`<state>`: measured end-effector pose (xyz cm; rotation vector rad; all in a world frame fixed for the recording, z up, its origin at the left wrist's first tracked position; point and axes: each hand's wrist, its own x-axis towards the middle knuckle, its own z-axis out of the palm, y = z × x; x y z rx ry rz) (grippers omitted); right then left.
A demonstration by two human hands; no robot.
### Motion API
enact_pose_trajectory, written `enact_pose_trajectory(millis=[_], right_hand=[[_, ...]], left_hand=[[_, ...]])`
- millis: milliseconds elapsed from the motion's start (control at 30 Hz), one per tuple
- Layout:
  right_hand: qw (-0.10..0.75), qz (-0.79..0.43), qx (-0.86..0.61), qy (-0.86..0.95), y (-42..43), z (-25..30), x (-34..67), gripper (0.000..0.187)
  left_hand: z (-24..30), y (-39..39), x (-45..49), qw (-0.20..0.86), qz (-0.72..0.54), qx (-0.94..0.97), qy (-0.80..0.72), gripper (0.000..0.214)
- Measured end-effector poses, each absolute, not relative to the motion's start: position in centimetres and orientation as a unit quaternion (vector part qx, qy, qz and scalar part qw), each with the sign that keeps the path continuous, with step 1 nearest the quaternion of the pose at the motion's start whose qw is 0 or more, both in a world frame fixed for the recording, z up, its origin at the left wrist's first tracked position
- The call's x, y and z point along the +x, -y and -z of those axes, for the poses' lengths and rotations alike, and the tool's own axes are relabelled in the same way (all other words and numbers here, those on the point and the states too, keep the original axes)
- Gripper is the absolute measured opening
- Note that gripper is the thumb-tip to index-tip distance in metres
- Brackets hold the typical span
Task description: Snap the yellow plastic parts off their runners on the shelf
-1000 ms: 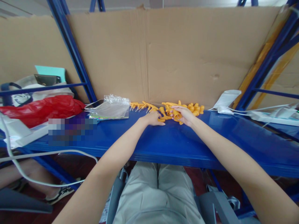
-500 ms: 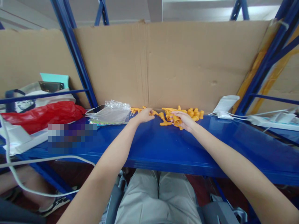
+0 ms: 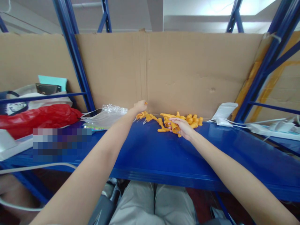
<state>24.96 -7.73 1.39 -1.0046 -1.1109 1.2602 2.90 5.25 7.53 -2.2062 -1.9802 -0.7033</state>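
Note:
A pile of small orange plastic parts (image 3: 187,118) lies at the back of the blue shelf (image 3: 164,153), against the cardboard wall. My left hand (image 3: 140,106) is raised just above the left end of the pile, fingers closed on one small orange piece whose tip pokes out. More orange pieces with little metal chains (image 3: 146,117) lie right below it. My right hand (image 3: 179,126) rests on the shelf at the middle of the pile, fingers curled round an orange cone-shaped part.
A clear plastic bag (image 3: 106,115) and a phone lie left of the pile. A red bag (image 3: 39,118) and white bags fill the far left. White cables and a power strip (image 3: 269,129) lie at the right. Blue rack posts (image 3: 77,65) stand around.
My left hand moved left from the middle of the pile, then lifted off the shelf with an orange piece. My right hand stayed put with its part. The camera tilted upward.

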Motion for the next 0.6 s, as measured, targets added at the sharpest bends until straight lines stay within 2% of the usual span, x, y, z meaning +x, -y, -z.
enact_pose_trajectory(millis=[200, 433, 600], right_hand=[[0.567, -0.537, -0.410, 0.471, 7.6, -1.3, 24.7, 0.020], [0.561, -0.540, -0.403, 0.481, 7.2, -0.9, 24.9, 0.015], [0.562, -0.534, -0.413, 0.478, 7.6, -1.2, 24.7, 0.018]], left_hand=[[-7.6, -6.6, 3.2, 0.031, 0.240, -0.725, 0.645, 0.038], [-6.7, -7.4, 3.9, -0.002, 0.254, -0.759, 0.599, 0.040], [-6.4, -7.7, 5.2, -0.028, 0.290, -0.768, 0.571, 0.045]])
